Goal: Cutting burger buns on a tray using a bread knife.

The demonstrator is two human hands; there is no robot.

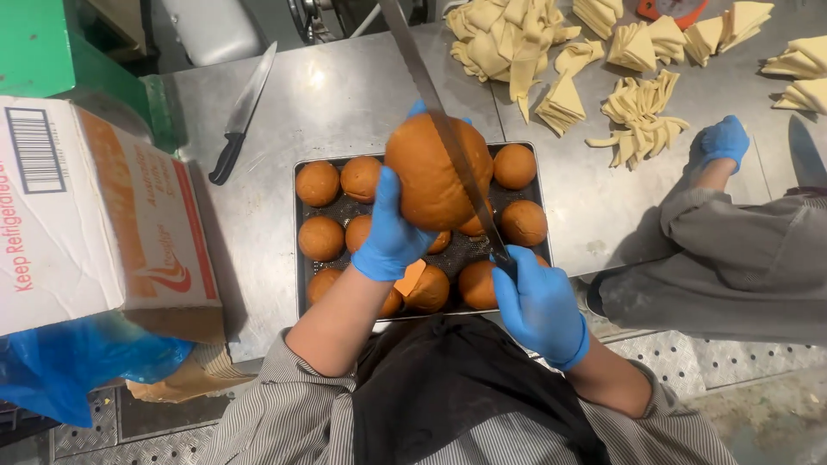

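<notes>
Resting in the left hand [389, 231], a round, orange-brown bun [426, 176] meets the long knife [448, 142].

- One big bun [428, 175], held above the tray.
- One tray [301, 284] on the counter [345, 95].
- About eleven small buns [318, 183] on the tray; some are partly hidden, so the count is not exact.
- Three knives: a long knife [422, 77] across the big bun, a black-handled knife [242, 114] near the counter's far left edge, and a blade [806, 152] at the right edge.
- Three blue-gloved hands: the left hand [389, 231], the right hand [538, 306], and a co-worker's hand [724, 140].
- One cardboard box [95, 215] at the left edge.
- Several heaps of pale dough strips [508, 43] along the far edge; too tangled to count.
</notes>
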